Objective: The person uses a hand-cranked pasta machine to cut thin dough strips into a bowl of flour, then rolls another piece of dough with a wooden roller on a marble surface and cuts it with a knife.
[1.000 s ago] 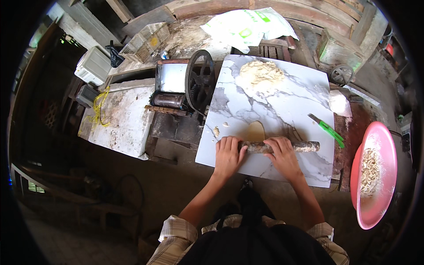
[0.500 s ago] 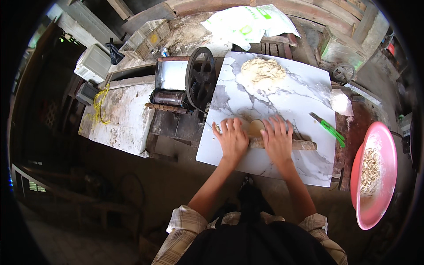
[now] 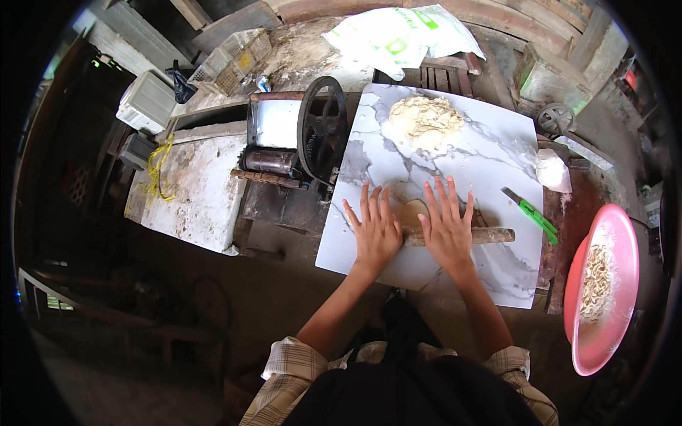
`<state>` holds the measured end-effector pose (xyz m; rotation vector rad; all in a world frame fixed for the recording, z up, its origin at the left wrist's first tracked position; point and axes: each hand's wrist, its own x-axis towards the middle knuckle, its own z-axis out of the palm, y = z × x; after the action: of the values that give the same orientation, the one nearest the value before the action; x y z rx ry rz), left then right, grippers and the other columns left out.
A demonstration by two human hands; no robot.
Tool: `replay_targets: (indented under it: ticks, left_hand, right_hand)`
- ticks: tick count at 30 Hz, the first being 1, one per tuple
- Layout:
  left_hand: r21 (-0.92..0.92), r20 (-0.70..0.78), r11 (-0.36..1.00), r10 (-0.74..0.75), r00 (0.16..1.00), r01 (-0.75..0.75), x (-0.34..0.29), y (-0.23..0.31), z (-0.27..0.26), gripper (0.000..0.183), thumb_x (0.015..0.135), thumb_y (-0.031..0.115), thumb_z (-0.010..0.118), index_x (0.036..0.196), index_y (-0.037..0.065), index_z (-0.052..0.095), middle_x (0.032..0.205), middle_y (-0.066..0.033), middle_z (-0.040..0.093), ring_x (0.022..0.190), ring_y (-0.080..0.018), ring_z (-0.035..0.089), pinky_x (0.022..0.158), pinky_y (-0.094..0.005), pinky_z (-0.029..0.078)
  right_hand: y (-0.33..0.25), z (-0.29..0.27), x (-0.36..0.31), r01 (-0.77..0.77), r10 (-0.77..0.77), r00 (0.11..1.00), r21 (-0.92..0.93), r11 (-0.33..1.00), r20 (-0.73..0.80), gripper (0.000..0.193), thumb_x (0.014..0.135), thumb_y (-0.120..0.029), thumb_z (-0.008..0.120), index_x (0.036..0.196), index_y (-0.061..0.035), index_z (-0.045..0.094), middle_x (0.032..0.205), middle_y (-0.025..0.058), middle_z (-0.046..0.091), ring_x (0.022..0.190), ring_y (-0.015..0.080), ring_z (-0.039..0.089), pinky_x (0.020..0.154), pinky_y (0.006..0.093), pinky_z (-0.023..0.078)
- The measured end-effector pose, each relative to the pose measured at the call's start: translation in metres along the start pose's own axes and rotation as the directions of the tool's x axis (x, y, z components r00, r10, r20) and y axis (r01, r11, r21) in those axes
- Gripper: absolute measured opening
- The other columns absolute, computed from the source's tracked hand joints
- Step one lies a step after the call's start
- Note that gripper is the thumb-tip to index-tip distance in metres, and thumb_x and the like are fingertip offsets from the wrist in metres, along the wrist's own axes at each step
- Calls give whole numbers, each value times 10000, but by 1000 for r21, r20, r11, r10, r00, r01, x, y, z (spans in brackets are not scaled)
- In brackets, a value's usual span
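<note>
Palms flat and fingers spread, the left hand (image 3: 378,234) covers the left end of the pin (image 3: 494,235) and the right hand (image 3: 449,231) its middle, its long axis running left-right on the board (image 3: 497,277), the flat dough (image 3: 414,211) just beyond it, between the hands.

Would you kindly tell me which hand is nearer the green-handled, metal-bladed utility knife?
Right. The right hand lies left of the knife; the left hand is farther left, past the right one.
</note>
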<state>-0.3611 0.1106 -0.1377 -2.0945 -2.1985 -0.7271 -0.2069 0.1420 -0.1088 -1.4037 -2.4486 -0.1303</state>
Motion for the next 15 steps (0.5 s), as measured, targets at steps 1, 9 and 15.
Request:
replay_targets:
  ticks: [1, 9, 15]
  left_hand:
    - [-21, 10, 1000, -7, 1000, 8, 3, 0, 0, 540, 826, 169, 469, 1335, 25, 359, 1348, -151, 381, 1378, -353, 190, 1036, -682, 63]
    - [-19, 17, 999, -37, 999, 37, 63, -12, 21, 588, 889, 257, 437, 1347, -80, 286, 1402, -197, 310, 1400, -372, 109, 1019, -705, 28]
    - [30, 49, 1000, 7, 999, -9, -1, -1, -3, 640, 851, 198, 465, 1394, -52, 237, 1413, -178, 313, 1414, -336, 100, 1034, -686, 2]
  right_hand:
    - [2, 1, 4, -4, 4, 1000, -5, 1000, -23, 544, 936, -321, 448, 1414, -89, 328, 1464, 111, 303, 1399, 281, 189, 1091, 592, 119]
    - [27, 40, 50, -100, 100, 988, 2, 995, -115, 576, 952, -393, 414, 1433, -98, 299, 1486, 121, 269, 1408, 301, 159, 1089, 600, 101]
    - [-2, 0, 0, 13, -13, 1000, -12, 1000, 4, 610, 925, -420, 448, 1430, -109, 306, 1485, 117, 277, 1404, 289, 181, 1085, 599, 131]
